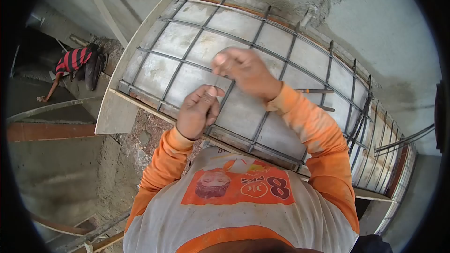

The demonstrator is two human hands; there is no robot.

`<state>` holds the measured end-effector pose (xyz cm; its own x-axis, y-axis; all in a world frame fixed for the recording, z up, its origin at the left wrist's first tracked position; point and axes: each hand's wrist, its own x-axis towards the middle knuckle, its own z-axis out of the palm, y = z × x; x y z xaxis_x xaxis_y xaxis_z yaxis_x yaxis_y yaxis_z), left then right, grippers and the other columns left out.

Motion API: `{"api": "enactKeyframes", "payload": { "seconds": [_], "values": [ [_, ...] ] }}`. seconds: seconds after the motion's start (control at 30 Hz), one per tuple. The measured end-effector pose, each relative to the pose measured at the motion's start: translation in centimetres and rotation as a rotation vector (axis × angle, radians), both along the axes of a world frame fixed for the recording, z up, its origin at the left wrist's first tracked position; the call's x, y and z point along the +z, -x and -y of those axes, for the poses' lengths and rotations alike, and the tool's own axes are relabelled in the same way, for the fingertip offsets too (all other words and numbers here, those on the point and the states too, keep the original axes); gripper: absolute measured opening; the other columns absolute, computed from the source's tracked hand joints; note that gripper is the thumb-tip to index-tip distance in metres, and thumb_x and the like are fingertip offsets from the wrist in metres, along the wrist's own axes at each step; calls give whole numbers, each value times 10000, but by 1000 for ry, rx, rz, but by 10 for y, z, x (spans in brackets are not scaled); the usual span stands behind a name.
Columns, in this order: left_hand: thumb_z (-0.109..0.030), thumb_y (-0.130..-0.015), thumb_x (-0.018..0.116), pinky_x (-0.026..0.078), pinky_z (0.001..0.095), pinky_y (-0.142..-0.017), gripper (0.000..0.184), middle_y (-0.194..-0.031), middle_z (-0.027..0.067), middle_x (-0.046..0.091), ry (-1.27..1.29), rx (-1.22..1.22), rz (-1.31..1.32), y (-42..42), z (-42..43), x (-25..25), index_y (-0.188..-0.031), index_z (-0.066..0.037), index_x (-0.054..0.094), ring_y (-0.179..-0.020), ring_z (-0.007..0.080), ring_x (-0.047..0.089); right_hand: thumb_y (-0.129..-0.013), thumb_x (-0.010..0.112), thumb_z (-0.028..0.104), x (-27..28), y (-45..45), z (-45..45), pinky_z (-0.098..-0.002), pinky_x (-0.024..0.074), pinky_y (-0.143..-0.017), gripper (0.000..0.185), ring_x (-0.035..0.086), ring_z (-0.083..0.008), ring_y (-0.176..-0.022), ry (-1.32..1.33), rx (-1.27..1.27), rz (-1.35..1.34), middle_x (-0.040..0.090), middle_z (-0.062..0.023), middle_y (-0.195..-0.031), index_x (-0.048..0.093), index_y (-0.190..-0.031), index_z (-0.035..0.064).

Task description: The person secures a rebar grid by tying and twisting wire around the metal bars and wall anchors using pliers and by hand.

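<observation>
- Nearest us, we see the wearer's pale, stained shirt, with orange sleeves and a printed panel on the chest.
- Far left, beyond the curved panel's left edge, we see another person in a red-and-black striped top, bent low, one arm reaching down to a dark grey surface.
- The curved panel, sheeted in pale, smudged material, carries a grid of steel bars that spans it from its left edge toward its right end.
- Over the panel's near edge, left of its middle, the left hand has thumb and fingers pinched narrow; we make out a faint thin strand by them, but cannot tell what it is.
- Further in, the right hand is blurred above the grid, fingers curled; we cannot tell whether it holds anything.
- Beside the right sleeve, two brownish rod ends stick out over the panel.
- Toward the right end, we see dark bars bunched together.
</observation>
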<state>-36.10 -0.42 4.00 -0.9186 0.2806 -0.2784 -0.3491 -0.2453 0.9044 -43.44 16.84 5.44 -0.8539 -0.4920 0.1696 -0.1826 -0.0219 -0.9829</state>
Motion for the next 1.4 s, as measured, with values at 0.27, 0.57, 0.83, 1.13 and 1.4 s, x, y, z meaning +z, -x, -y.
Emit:
{"api": "enactKeyframes", "payload": {
  "seconds": [0.27, 0.57, 0.83, 1.13, 1.4],
  "values": [
    [-248, -954, 473, 356, 194, -531, 257, -599, -11, 479, 151, -282, -70, 13, -15, -21, -955, -19, 591, -539, 63, 422, -947, 499, 269, 3, -23, -88, -251, 481, -641, 301, 549, -112, -677, 426, -648, 152, 586, -53, -805, 582, -964, -20],
    [-193, -928, 529, 390, 199, -560, 196, -643, -11, 509, 335, -237, -309, 51, -23, -30, -883, -18, 605, -589, 58, 453, -874, 602, 310, 35, -44, -103, -304, 491, -670, 316, 578, -170, -725, -488, -512, 363, 596, -81, -819, 586, -1001, 22],
    [-217, -924, 534, 415, 222, -620, 219, -715, 3, 522, 400, -613, -605, 121, -60, -30, -924, -7, 596, -658, 80, 464, -766, 593, 174, 8, -35, -97, -382, 465, -744, 230, 588, -217, -905, -1409, -373, -869, 622, -39, -862, 615, -987, 115],
    [-243, -841, 592, 485, 376, -732, 309, -1033, 145, 599, 792, -45, -903, 202, -118, -73, -1081, -49, 578, -797, 286, 614, -800, 555, 196, -22, 69, -162, -376, 507, -637, 154, 659, -224, -785, -1712, -380, -600, 661, -68, -846, 675, -866, 126],
    [-337, -821, 572, 376, 439, -830, 264, -969, 54, 635, 1359, -138, -766, 200, -140, -69, -943, -108, 618, -891, 241, 602, -869, 492, 171, -55, 131, -129, -372, 503, -689, 202, 657, -208, -868, -1778, -368, -502, 671, -26, -940, 683, -932, 153]
  ]
}}
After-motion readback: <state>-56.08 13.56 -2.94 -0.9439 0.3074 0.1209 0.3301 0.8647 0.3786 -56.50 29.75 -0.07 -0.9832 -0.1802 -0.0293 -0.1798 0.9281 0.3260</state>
